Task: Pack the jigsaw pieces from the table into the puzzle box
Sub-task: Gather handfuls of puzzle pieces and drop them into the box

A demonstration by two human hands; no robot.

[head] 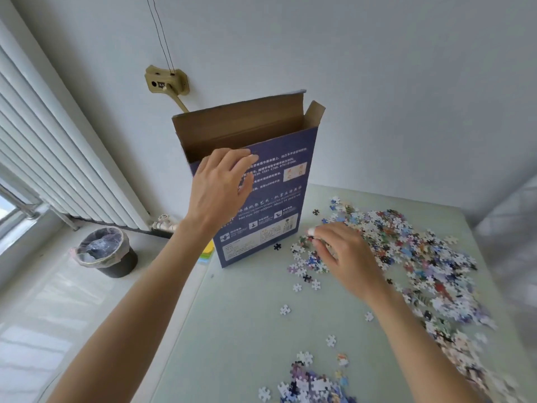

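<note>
Hundreds of jigsaw pieces litter the pale table (near a radiator); left hand, fingers straight, steadies the open puzzle box; right hand pinches pieces.

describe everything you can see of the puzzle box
The puzzle box is dark blue cardboard with white print and brown inside. It stands upright on the pale table, near its left edge, with its top flaps open. The left hand rests against its upper front edge, fingertips at the opening. Loose jigsaw pieces lie to its right.
</note>
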